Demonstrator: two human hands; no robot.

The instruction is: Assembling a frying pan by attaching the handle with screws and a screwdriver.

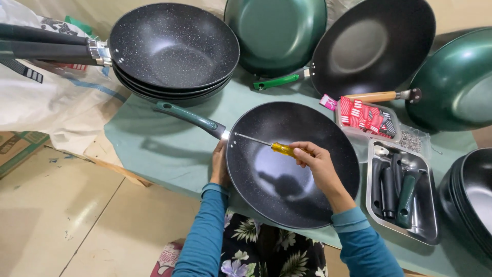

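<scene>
A black speckled wok with a green handle lies in front of me on the green-covered table. My left hand grips the wok's rim just below where the handle joins. My right hand holds a yellow-handled screwdriver over the pan, its metal tip pointing at the handle joint on the rim.
A stack of black woks stands at the back left, more green and black woks behind. A metal tray of handles and a small tray of red packets sit to the right. Another stack of pans is at far right.
</scene>
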